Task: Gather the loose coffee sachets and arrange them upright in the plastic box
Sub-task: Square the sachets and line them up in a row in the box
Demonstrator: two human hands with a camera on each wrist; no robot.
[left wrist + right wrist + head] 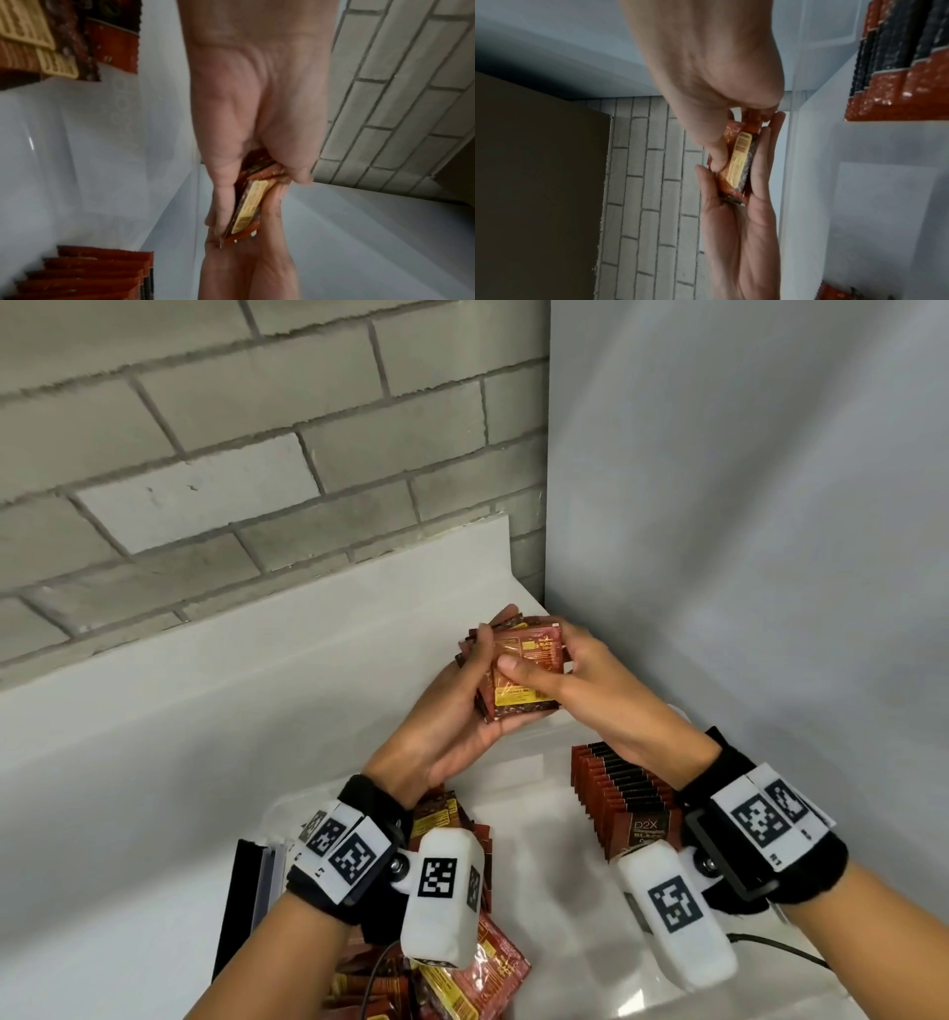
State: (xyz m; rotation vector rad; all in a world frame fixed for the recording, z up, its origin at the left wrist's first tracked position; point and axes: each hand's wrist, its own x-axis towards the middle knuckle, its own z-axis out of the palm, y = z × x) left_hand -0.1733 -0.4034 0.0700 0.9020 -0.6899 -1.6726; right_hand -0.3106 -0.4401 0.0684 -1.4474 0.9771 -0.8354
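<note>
**Corner setting: brick, plain panel, white counter**

Grey brick wall point(215, 454), pale mortar lines, fills the head view from 9 to 12 o'clock. Plain pale grey wall point(744, 505), smooth, occupies 1 to 3 o'clock and meets the brick at a vertical corner. White counter point(154, 762) with a raised back ledge lies along the brick's foot, 7 to 9 o'clock. Light soft, even.
</note>
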